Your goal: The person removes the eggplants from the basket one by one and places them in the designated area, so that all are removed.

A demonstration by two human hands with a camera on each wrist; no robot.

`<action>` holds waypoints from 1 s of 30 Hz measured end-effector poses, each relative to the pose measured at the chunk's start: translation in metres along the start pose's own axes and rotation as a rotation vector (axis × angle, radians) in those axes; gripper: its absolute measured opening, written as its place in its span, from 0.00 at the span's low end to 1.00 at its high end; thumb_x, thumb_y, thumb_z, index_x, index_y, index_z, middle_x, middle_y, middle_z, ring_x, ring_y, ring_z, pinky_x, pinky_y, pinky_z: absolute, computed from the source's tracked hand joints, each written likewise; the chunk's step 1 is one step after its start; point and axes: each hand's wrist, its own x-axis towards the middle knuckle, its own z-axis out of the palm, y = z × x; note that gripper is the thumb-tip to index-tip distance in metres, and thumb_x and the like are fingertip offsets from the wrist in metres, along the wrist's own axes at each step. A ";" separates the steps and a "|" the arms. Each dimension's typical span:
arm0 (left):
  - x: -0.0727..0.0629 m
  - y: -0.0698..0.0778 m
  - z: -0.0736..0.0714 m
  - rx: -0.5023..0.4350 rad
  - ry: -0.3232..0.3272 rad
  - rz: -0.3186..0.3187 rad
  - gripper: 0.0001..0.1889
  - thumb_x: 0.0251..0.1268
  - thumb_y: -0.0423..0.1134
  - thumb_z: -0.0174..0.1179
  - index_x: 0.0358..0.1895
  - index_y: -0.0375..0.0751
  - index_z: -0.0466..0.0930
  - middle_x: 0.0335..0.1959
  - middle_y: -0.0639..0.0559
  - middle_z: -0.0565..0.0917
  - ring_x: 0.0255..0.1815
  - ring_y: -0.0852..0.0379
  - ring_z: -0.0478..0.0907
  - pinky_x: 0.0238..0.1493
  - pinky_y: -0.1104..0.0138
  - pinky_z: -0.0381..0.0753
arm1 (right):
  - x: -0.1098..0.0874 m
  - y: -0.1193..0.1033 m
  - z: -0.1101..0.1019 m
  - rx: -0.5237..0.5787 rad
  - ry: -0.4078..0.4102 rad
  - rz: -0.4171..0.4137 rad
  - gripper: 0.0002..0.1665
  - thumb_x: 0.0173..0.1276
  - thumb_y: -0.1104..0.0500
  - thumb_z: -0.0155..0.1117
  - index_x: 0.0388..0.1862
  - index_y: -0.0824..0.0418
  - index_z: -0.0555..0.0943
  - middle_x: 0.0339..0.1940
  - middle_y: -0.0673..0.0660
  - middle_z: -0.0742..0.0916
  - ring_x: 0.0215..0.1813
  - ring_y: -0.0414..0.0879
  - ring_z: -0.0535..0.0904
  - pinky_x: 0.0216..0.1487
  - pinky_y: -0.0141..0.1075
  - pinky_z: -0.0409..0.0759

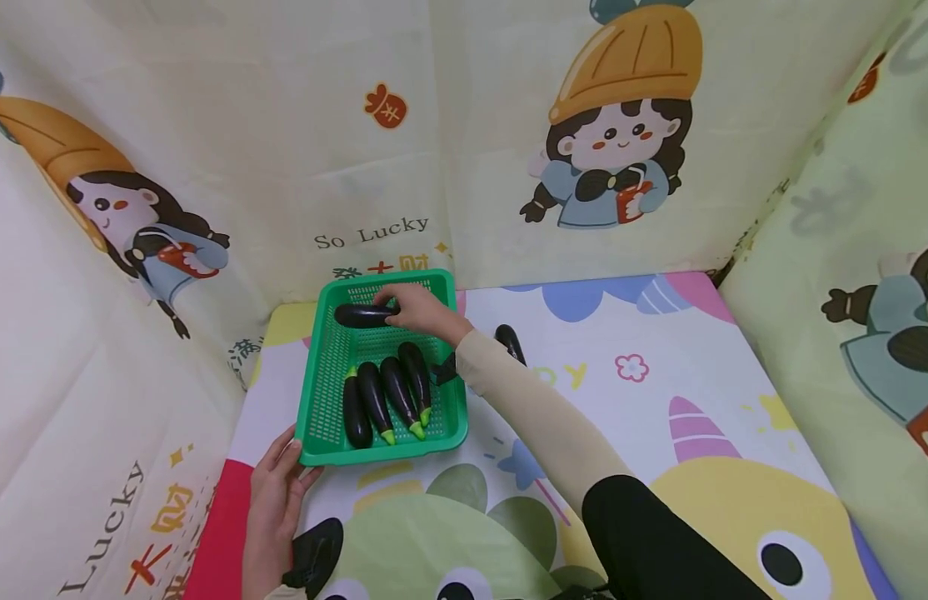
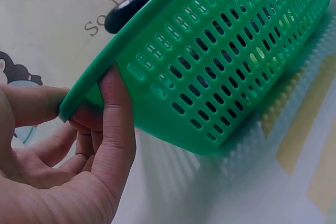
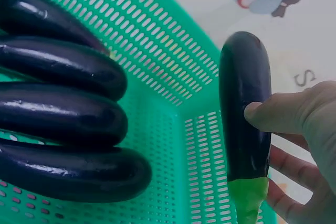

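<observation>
A green plastic basket (image 1: 381, 457) with slotted sides contains several dark purple eggplants (image 1: 395, 392), lying side by side, with green stem ends. My left hand (image 1: 278, 493) holds the basket's near left corner; in the left wrist view, thumb and fingers pinch its rim (image 2: 86, 90). Over the far part of the basket, my right hand (image 1: 421, 310) grips another eggplant (image 1: 361, 316), which lies crosswise in the head view. The right wrist view shows the thumb (image 3: 268, 114) pressed against this eggplant's side, its green stem end pointing down in that picture.
One more eggplant (image 1: 511, 342) lies on the table to the right of the basket, partly hidden behind the right sleeve (image 1: 546, 408). A printed cloth (image 1: 629, 417) covers the table. Cream curtains (image 1: 494, 233) with cartoon figures stand behind and at both sides.
</observation>
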 end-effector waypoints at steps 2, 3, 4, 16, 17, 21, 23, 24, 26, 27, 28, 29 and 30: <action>0.001 0.000 0.002 0.005 0.013 -0.011 0.31 0.78 0.48 0.59 0.80 0.60 0.63 0.58 0.72 0.80 0.53 0.67 0.86 0.53 0.71 0.88 | 0.003 0.002 0.000 -0.018 -0.010 0.006 0.20 0.76 0.61 0.67 0.65 0.55 0.81 0.63 0.53 0.86 0.65 0.47 0.81 0.69 0.40 0.79; 0.002 0.000 0.003 0.005 0.016 -0.019 0.31 0.77 0.48 0.59 0.80 0.60 0.63 0.58 0.72 0.80 0.53 0.68 0.86 0.53 0.71 0.88 | 0.004 0.003 0.001 -0.030 -0.015 0.007 0.20 0.76 0.61 0.67 0.64 0.56 0.82 0.63 0.53 0.86 0.64 0.47 0.81 0.68 0.40 0.79; 0.002 0.000 0.004 0.004 0.018 -0.021 0.32 0.77 0.48 0.59 0.81 0.60 0.62 0.58 0.72 0.80 0.53 0.67 0.86 0.53 0.71 0.88 | 0.006 0.005 0.002 -0.039 -0.018 0.007 0.19 0.75 0.61 0.67 0.64 0.56 0.82 0.63 0.53 0.87 0.64 0.48 0.81 0.68 0.40 0.79; -0.001 0.004 0.004 -0.020 0.072 -0.102 0.38 0.75 0.51 0.61 0.83 0.64 0.56 0.61 0.74 0.76 0.55 0.71 0.84 0.52 0.73 0.87 | 0.026 0.015 0.029 -0.088 -0.066 -0.013 0.18 0.71 0.67 0.67 0.58 0.56 0.86 0.58 0.53 0.89 0.65 0.50 0.82 0.67 0.38 0.79; -0.002 0.004 0.003 -0.028 0.076 -0.104 0.37 0.75 0.51 0.61 0.83 0.64 0.56 0.60 0.75 0.76 0.54 0.72 0.84 0.52 0.73 0.87 | 0.027 0.015 0.032 -0.090 -0.065 -0.014 0.18 0.71 0.67 0.67 0.57 0.56 0.86 0.58 0.53 0.89 0.65 0.51 0.82 0.66 0.38 0.80; -0.003 0.005 0.002 -0.040 0.075 -0.100 0.37 0.75 0.51 0.61 0.83 0.63 0.56 0.61 0.74 0.76 0.55 0.71 0.84 0.52 0.73 0.87 | 0.028 0.017 0.040 -0.115 -0.064 0.018 0.19 0.71 0.69 0.65 0.57 0.55 0.86 0.58 0.52 0.88 0.63 0.50 0.82 0.61 0.37 0.82; -0.002 0.005 0.003 -0.028 0.073 -0.098 0.38 0.75 0.51 0.61 0.84 0.63 0.55 0.63 0.73 0.74 0.55 0.71 0.83 0.53 0.74 0.87 | 0.027 0.020 0.043 -0.119 -0.057 0.043 0.19 0.71 0.70 0.64 0.57 0.55 0.86 0.59 0.53 0.88 0.63 0.49 0.82 0.60 0.37 0.82; -0.002 0.005 0.003 -0.015 0.069 -0.094 0.39 0.75 0.52 0.61 0.84 0.62 0.55 0.65 0.72 0.73 0.56 0.71 0.83 0.53 0.74 0.87 | 0.027 0.022 0.043 -0.119 -0.053 0.053 0.20 0.70 0.70 0.64 0.57 0.56 0.86 0.59 0.53 0.88 0.62 0.49 0.82 0.60 0.38 0.82; -0.001 0.005 0.004 0.011 0.071 -0.089 0.39 0.75 0.53 0.61 0.84 0.62 0.54 0.67 0.70 0.70 0.57 0.71 0.82 0.54 0.74 0.86 | 0.027 0.028 0.045 -0.118 -0.051 0.078 0.20 0.70 0.71 0.64 0.56 0.56 0.87 0.58 0.53 0.88 0.60 0.47 0.82 0.61 0.37 0.82; -0.001 0.005 0.005 0.018 0.074 -0.088 0.39 0.74 0.54 0.61 0.84 0.62 0.54 0.68 0.69 0.69 0.57 0.71 0.82 0.54 0.74 0.86 | 0.026 0.029 0.045 -0.110 -0.050 0.085 0.20 0.69 0.71 0.64 0.56 0.57 0.87 0.58 0.53 0.88 0.59 0.47 0.82 0.62 0.37 0.82; -0.001 0.005 0.005 0.023 0.079 -0.090 0.39 0.74 0.54 0.61 0.84 0.62 0.54 0.68 0.69 0.69 0.58 0.71 0.82 0.54 0.74 0.86 | 0.025 0.031 0.045 -0.104 -0.052 0.093 0.20 0.69 0.71 0.63 0.57 0.58 0.87 0.58 0.54 0.88 0.59 0.47 0.82 0.62 0.37 0.82; -0.001 0.005 0.005 0.024 0.082 -0.091 0.39 0.74 0.54 0.61 0.84 0.62 0.55 0.68 0.69 0.69 0.58 0.71 0.82 0.54 0.73 0.86 | 0.024 0.032 0.045 -0.098 -0.056 0.103 0.20 0.68 0.72 0.63 0.56 0.58 0.87 0.57 0.54 0.89 0.58 0.47 0.82 0.62 0.37 0.82; -0.002 0.004 0.004 0.022 0.078 -0.095 0.39 0.74 0.54 0.61 0.84 0.62 0.55 0.68 0.69 0.70 0.58 0.71 0.82 0.54 0.73 0.86 | 0.022 0.032 0.045 -0.089 -0.062 0.111 0.21 0.68 0.72 0.63 0.56 0.58 0.87 0.57 0.54 0.89 0.58 0.47 0.82 0.62 0.37 0.82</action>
